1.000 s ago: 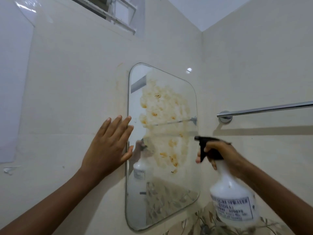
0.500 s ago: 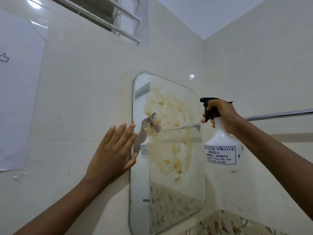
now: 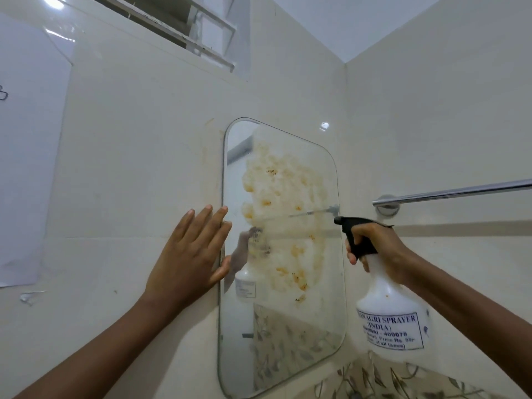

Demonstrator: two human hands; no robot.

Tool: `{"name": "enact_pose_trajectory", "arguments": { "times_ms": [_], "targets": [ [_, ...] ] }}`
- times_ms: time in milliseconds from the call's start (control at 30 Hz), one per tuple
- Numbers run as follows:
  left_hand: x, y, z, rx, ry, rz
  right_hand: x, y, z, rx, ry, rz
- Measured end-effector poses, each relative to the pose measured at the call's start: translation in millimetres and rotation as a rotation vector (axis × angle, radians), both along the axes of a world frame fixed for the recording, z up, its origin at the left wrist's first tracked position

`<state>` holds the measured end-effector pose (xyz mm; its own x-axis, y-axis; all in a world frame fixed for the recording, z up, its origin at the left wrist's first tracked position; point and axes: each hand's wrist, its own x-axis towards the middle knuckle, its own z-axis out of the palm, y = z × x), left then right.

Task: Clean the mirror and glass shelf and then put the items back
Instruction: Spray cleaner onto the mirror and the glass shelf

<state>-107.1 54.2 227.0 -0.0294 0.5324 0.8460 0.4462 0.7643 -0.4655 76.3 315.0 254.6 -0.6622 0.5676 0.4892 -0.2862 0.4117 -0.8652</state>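
Note:
A rounded rectangular mirror hangs on the cream tiled wall, its middle smeared with yellowish, orange-flecked grime. My left hand lies flat with fingers spread on the wall, touching the mirror's left edge. My right hand grips the black trigger head of a white spray bottle with a printed label. The bottle's nozzle points left at the mirror's right edge, at mid height. No glass shelf is in view.
A chrome towel bar runs along the right wall just above my right hand. A white paper sheet is stuck on the left wall. A louvred window sits high up. Leaf-patterned tiles border the lower right.
My right hand lifted the spray bottle up beside the mirror, then brought it down again to mid height. My left hand stayed flat at the mirror's left edge.

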Motion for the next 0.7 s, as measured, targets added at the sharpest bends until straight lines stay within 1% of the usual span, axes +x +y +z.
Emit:
{"name": "enact_pose_trajectory", "arguments": {
  "times_ms": [100,200,267,333,400,500,567,633,700],
  "targets": [
    [0.3,0.1,-0.1,0.001,0.003,0.005,6.4,11.7,-16.9,-0.086,-0.006,-0.003],
    [0.9,0.1,0.1,0.0,0.001,0.007,11.4,32.5,-26.4,-0.192,0.045,-0.095],
    [1.3,-0.1,0.5,-0.002,0.007,0.007,13.1,41.9,-33.0,-0.194,0.055,-0.181],
    [2.0,-0.2,0.1,-0.002,0.008,0.01,14.2,44.5,-41.3,-0.196,0.042,-0.211],
    [2.4,-0.2,0.0,-0.001,0.008,0.014,14.9,40.0,-49.8,-0.178,0.016,-0.158],
    [1.8,0.0,0.1,-0.004,0.006,0.006,13.3,19.8,-67.6,-0.091,-0.048,0.006],
    [1.4,-0.1,0.0,-0.005,0.006,0.006,11.1,5.4,-81.7,-0.036,-0.077,0.076],
    [1.2,-0.6,-0.5,-0.006,0.005,0.011,8.7,-1.3,-93.8,-0.009,-0.091,0.076],
    [1.1,-0.9,-0.7,-0.009,0.006,0.016,8.6,4.3,-101.4,-0.036,-0.09,0.01]
  ]
}}
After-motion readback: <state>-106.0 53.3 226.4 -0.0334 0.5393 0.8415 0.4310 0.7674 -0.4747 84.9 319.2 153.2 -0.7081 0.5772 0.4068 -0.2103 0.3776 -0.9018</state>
